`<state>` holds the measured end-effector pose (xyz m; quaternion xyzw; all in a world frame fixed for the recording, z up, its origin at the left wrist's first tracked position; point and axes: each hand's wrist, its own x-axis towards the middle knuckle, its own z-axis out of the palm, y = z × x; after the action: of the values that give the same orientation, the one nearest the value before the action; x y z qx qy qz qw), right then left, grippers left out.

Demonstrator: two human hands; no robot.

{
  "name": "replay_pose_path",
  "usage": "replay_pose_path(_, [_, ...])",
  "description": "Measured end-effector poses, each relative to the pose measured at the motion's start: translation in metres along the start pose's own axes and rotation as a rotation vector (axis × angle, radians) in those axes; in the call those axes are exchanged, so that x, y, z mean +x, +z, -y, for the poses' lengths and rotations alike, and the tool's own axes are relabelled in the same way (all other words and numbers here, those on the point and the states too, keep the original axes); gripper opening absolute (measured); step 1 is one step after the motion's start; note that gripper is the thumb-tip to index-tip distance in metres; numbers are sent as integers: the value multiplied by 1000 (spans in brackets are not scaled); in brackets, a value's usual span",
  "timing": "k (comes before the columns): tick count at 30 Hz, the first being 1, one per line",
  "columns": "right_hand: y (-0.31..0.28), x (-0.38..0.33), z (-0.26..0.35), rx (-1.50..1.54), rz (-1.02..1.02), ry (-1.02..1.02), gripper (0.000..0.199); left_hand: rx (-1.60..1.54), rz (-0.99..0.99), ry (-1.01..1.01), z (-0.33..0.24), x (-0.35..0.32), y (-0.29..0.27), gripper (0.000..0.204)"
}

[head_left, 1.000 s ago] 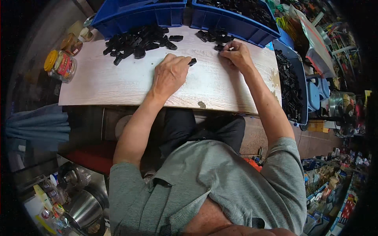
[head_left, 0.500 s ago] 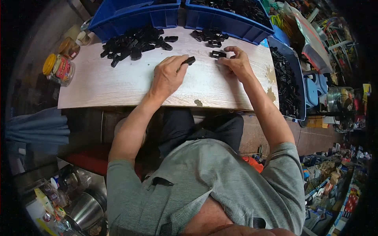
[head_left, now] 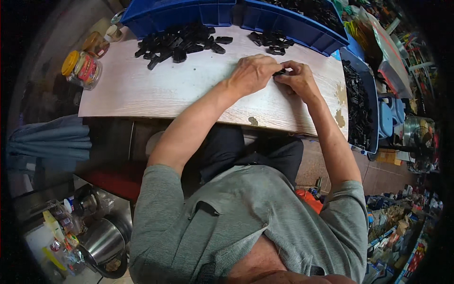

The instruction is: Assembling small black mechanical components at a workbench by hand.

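Black part [head_left: 280,72]: above the table [head_left: 165,97], pinched between right hand's [head_left: 301,81] thumb and finger, largely covered by fingers; left hand [head_left: 253,75] curled against it, its own hold hidden, having crossed rightward to meet the right, where earlier they stood apart, each with a part. Beyond: left pile [head_left: 177,43] and smaller right pile [head_left: 273,42] of black parts, backed by two blue bins, left [head_left: 179,16] and right [head_left: 293,26]; at far left, yellow-lidded jar [head_left: 81,70], red label, lettering too small to read.
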<state>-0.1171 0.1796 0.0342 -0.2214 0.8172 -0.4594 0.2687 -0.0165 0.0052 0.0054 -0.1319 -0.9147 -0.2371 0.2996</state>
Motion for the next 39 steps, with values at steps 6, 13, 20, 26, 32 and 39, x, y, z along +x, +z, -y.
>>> replay_pose_path(6, [1, -3, 3, -6, -7, -19, 33, -72, -68, -20, 0, -2, 0, 26])
replay_pose_path(13, [-2, -4, 1, -28, 8, -23, 30, -76, 17, 11, -2, -4, -1, 25])
replay_pose_path(20, [-1, -2, 1, 16, 25, -62, 31, 83, 26, 49, -8, -12, 2, 24])
replay_pose_path(26, [-11, -11, -3, 239, 4, -8, 26, 393, -267, 13, 17, -17, -32, 30])
replay_pose_path(32, [-81, -5, -41, 354, -414, 43, 24, 664, 163, -178, 55, -36, -88, 27])
replay_pose_path(39, [-103, -6, -46, 467, -642, 92, 50, 579, 83, -105, 41, -35, -79, 23])
